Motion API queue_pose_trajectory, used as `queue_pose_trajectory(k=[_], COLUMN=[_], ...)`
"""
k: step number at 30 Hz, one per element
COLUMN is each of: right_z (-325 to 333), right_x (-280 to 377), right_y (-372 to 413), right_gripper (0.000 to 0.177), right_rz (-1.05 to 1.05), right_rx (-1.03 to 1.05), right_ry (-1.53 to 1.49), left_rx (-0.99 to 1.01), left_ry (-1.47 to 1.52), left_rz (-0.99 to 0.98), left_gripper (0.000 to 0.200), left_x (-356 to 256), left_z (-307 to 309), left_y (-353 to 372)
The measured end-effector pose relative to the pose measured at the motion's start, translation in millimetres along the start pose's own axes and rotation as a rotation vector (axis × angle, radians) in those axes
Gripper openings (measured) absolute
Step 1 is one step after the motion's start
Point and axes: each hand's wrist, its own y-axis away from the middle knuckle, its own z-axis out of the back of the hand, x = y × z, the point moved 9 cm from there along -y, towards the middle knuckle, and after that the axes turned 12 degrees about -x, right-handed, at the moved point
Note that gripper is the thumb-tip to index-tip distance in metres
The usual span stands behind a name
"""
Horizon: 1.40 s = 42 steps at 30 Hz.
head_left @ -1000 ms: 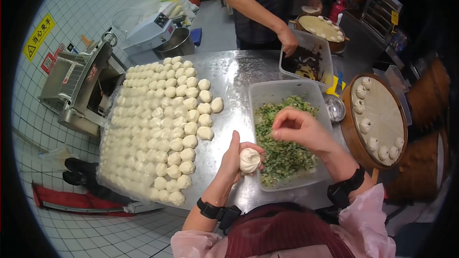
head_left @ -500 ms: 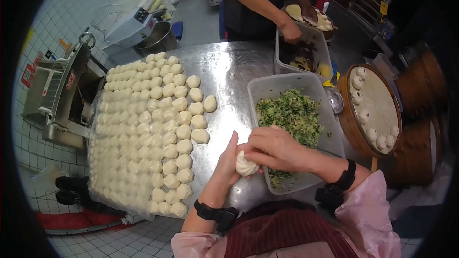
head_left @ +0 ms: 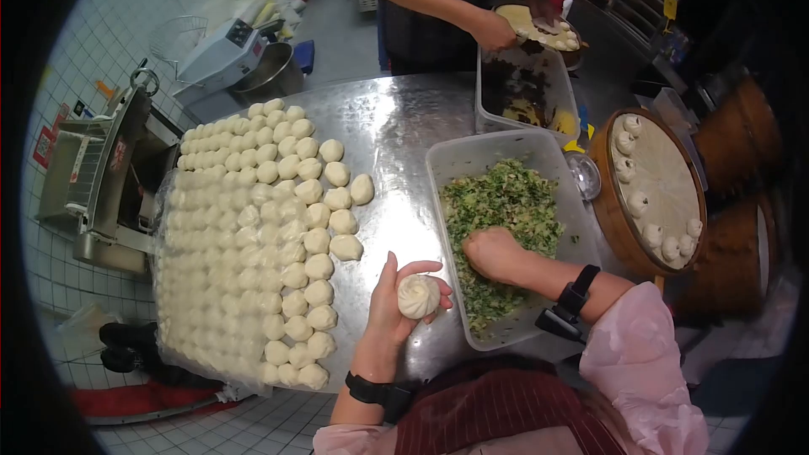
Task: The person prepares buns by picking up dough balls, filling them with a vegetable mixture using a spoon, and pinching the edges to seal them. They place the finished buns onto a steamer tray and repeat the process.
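On the palm and fingers of my left hand (head_left: 389, 307) rests a round bun (head_left: 418, 296), its pleats gathered at the top; the thumb points up, away from it. Inside a clear plastic tub, my right hand (head_left: 495, 254) is closed with its knuckles up, at the surface of chopped green filling (head_left: 497, 202). Whatever its fingers grip is hidden beneath the hand. The tub (head_left: 447, 149) stands on the metal table (head_left: 394, 152), right of the bun. Left of my hands lie rows of dough balls (head_left: 318, 292), many under clear plastic film (head_left: 219, 270).
To the right, a round bamboo steamer (head_left: 608, 202) holds several pleated buns along its edge. A metal bowl (head_left: 583, 175) sits beside the tub. Beyond it is a second tub (head_left: 566, 84) with dark filling, where a co-worker's hand (head_left: 494, 31) works. A steel machine (head_left: 109, 177) stands at left.
My right hand has left the bun and moved right into the filling tub. My left hand has opened out somewhat under the bun, showing its pleated top. The view has shifted slightly.
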Motion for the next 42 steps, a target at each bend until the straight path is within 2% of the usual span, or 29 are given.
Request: queue_pose_trajectory(k=[3, 5, 6, 7, 9, 10, 11, 13, 15, 18, 22, 24, 27, 28, 32, 33, 35, 37, 39, 42], right_z=[-0.3, 28.7, 36.8, 41.3, 38.2, 22.3, 19.5, 69.8, 88.7, 98.8, 150.0, 176.6, 191.7, 196.2, 198.0, 202.6, 209.2, 213.3, 214.8, 212.3], right_x=[-0.7, -2.2, -6.8, -10.7, -23.7, -29.0, -28.9, -18.1, -23.2, -36.1, -4.8, 15.1, 28.8, 31.2, 27.4, 27.0, 22.1, 13.3, 5.3, -9.1], right_y=[-2.4, -0.8, -0.2, 0.0, 10.2, 19.5, 28.6, 28.4, 38.8, 43.3, 65.6, 77.9, 96.2, 101.5, 116.6, 121.0, 130.2, 137.1, 145.9, 160.4], right_gripper=[0.011, 0.011, 0.013, 0.013, 0.016, 0.015, 0.015, 0.015, 0.015, 0.018, 0.016, 0.014, 0.013, 0.01, 0.01, 0.011, 0.012, 0.013, 0.012, 0.013], right_rz=[0.035, -0.034, -0.08, -0.075, -0.251, -0.071, -0.082, 0.032, -0.047, -0.257, -0.13, 0.037, 0.131, 0.186, 0.205, 0.221, 0.234, 0.234, 0.291, 0.36], right_rx=[0.033, -0.04, -0.011, -0.016, 0.087, 0.176, 0.161, -0.237, -0.215, -0.097, -0.133, -0.234, -0.315, -0.401, -0.409, -0.44, -0.472, -0.45, -0.468, -0.467], right_ry=[0.04, -0.118, -0.246, -0.248, -0.658, 0.125, 0.122, 0.137, 0.001, -0.74, -0.746, -0.664, -0.549, -0.488, -0.387, -0.379, -0.369, -0.47, -0.481, -0.45], left_rx=[0.02, -0.003, -0.007, -0.006, -0.009, -0.014, -0.007, -0.032, -0.013, -0.061, -0.163, -0.188, -0.173, -0.157, -0.173, -0.167, -0.087, -0.038, 0.064, 0.111], left_ry=[0.026, 0.034, 0.031, 0.025, 0.018, 0.007, -0.011, -0.056, -0.032, -0.109, -0.242, -0.278, -0.352, -0.402, -0.564, -0.567, -0.657, -0.645, -0.594, -0.627], left_rz=[-0.016, -0.024, -0.028, -0.03, -0.049, -0.063, -0.063, -0.088, -0.081, -0.123, -0.231, -0.259, -0.323, -0.36, -0.5, -0.5, -0.316, -0.242, -0.068, -0.03], left_gripper=[0.067, 0.067, 0.067, 0.067, 0.067, 0.067, 0.067, 0.067, 0.066, 0.063, 0.06, 0.06, 0.06, 0.061, 0.063, 0.063, 0.064, 0.064, 0.061, 0.061], left_x=[-0.4, -2.6, -2.9, -2.5, -0.5, 0.1, 1.1, 4.6, 14.3, 18.1, 18.7, 20.8, 27.8, 29.5, 36.9, 38.1, 56.6, 66.6, 86.7, 102.7], left_z=[-6.3, -11.1, -13.8, -16.8, -22.2, -24.9, -28.7, -35.7, -37.7, -47.1, -57.7, -69.1, -86.0, -92.5, -120.6, -127.6, -142.2, -153.8, -172.3, -185.7], left_y=[3.3, 8.5, 10.5, 11.5, 11.0, 11.5, 14.1, 14.2, 15.6, 17.0, 19.2, 22.5, 19.6, 19.4, 19.2, 21.4, 21.1, 18.8, 21.4, 12.3])
